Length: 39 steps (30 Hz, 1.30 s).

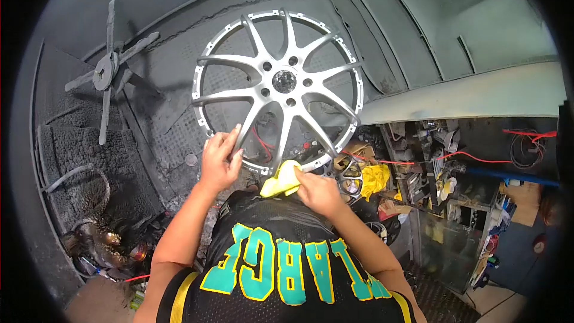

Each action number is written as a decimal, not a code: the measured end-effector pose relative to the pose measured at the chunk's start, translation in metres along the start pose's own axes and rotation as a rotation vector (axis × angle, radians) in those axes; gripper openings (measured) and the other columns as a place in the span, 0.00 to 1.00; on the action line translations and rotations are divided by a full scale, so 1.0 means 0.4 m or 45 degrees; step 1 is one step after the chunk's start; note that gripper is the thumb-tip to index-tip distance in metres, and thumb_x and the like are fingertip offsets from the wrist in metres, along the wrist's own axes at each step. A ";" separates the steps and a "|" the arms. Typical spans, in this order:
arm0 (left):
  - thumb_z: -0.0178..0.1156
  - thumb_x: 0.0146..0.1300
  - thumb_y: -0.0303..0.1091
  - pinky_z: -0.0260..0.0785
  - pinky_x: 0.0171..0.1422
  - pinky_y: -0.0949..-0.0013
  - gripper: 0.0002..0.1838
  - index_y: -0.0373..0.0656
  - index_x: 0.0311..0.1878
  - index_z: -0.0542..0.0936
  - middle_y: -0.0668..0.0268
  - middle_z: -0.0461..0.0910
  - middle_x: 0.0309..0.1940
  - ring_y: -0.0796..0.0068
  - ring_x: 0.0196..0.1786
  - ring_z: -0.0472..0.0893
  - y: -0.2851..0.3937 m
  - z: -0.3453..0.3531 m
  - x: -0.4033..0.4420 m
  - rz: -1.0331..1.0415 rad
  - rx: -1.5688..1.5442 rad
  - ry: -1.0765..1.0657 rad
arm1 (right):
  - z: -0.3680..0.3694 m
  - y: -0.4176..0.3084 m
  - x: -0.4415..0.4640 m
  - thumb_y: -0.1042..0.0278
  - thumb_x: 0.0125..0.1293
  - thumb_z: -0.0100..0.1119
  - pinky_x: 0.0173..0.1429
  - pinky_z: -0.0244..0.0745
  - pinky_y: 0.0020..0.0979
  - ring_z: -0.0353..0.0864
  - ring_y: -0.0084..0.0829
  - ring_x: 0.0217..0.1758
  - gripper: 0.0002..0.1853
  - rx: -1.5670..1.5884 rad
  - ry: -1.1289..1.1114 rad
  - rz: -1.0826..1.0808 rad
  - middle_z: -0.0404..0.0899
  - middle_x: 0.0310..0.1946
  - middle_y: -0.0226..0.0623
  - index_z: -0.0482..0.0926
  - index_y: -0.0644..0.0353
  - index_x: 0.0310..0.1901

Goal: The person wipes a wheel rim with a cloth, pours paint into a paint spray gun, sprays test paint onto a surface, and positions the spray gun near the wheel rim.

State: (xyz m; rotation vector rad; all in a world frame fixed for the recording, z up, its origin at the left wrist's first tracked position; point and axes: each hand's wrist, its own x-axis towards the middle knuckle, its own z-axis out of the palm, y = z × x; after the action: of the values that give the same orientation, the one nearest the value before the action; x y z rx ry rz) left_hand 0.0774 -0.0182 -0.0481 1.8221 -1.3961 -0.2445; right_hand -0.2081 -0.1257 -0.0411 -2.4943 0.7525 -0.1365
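Note:
A silver multi-spoke wheel rim (284, 82) faces up in front of my body, its lower edge close to my shirt. My left hand (220, 161) is at the rim's lower left edge, with its fingers extended and spread a little against a spoke and holding nothing. A yellow cloth (282, 180) lies against the bottom edge of the rim. My right hand (318, 191) pinches the cloth at its right side, just below the rim.
A grey cross-shaped stand (105, 72) is at the upper left. Another wheel (350, 179) and a yellow bag or cloth (375, 180) lie below right. Cluttered shelves (454, 203) and a red hose (469, 155) are at the right.

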 end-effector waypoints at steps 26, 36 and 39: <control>0.65 0.65 0.35 0.72 0.67 0.53 0.15 0.41 0.52 0.86 0.58 0.83 0.55 0.57 0.63 0.80 0.180 0.012 -0.048 0.174 -0.774 -0.999 | -0.229 0.138 -0.163 0.77 0.66 0.53 0.55 0.81 0.36 0.91 0.38 0.50 0.23 0.343 0.089 1.031 0.89 0.49 0.53 0.79 0.70 0.63; 0.64 0.66 0.36 0.64 0.71 0.52 0.24 0.36 0.62 0.76 0.56 0.79 0.60 0.57 0.64 0.78 0.214 0.167 -0.013 0.102 -0.198 -0.581 | -0.197 0.129 -0.163 0.79 0.62 0.55 0.60 0.80 0.35 0.90 0.43 0.53 0.24 0.201 0.011 0.649 0.87 0.51 0.57 0.81 0.71 0.61; 0.62 0.66 0.34 0.66 0.68 0.53 0.21 0.37 0.60 0.79 0.60 0.81 0.57 0.61 0.58 0.80 0.223 0.182 -0.001 0.080 -0.130 -0.629 | -0.214 0.108 -0.139 0.79 0.62 0.55 0.61 0.80 0.35 0.90 0.43 0.54 0.25 0.233 0.058 0.614 0.87 0.52 0.57 0.80 0.71 0.63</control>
State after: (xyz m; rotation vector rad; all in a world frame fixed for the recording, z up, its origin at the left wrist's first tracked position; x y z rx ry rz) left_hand -0.0297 -0.0579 -0.0343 1.6952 -1.7338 -0.7591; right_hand -0.2964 -0.1655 0.0132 -2.0790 1.2739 -0.0829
